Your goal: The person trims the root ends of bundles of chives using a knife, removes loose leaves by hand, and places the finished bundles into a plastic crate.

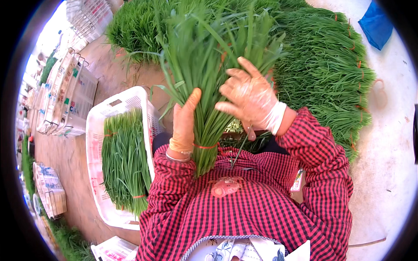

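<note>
Leaves [187, 52] could be bent or pulled loose if the green bundle [208, 102] is brushed too hard by the right hand [249, 96]
The bundle is held before the checked shirt [252, 202], its stalks [207, 128] clasped by the left hand [184, 124] just above the orange band [206, 147], thumb raised; the right hand is lifted beside the leaves, its fingers spread

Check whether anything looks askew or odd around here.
Nothing major stands out. Slightly untidy: a few leaves splay sideways from the bundle in the left hand, while most run lengthwise. A piece of blue plastic also lies apart from the greens on the pale floor, upper right.
</note>
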`<action>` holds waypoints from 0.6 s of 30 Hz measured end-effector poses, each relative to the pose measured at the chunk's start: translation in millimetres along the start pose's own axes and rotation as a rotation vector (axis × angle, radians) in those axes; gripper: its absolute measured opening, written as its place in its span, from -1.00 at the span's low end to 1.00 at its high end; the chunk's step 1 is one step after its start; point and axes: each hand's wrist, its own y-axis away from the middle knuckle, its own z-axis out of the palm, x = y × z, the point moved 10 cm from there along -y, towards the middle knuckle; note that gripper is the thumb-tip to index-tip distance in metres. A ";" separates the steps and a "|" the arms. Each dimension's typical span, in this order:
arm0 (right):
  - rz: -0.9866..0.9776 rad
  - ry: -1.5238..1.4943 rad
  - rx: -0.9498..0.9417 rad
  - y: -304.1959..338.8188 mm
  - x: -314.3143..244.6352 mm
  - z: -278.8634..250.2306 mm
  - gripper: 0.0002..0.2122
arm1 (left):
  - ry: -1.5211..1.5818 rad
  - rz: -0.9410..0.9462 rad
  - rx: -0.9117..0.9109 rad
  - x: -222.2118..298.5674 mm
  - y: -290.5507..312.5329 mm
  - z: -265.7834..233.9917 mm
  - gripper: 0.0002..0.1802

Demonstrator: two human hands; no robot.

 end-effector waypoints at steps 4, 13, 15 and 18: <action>0.041 -0.076 -0.175 13.4 6.8 14.8 -0.58 | 0.186 -0.030 -0.015 -10.1 0.7 -12.7 -0.59; 0.088 -0.241 -0.101 30.6 10.4 1.2 -0.70 | 0.304 -0.137 -0.012 -34.6 -1.9 -21.2 -0.58; 0.103 -0.259 -0.045 31.9 12.9 -5.3 -0.74 | 0.269 -0.104 -0.017 -28.8 -0.8 -16.9 -0.59; 0.223 -0.396 0.059 35.1 23.4 -11.3 -0.78 | 0.146 0.006 0.002 -13.3 6.6 -9.2 -0.61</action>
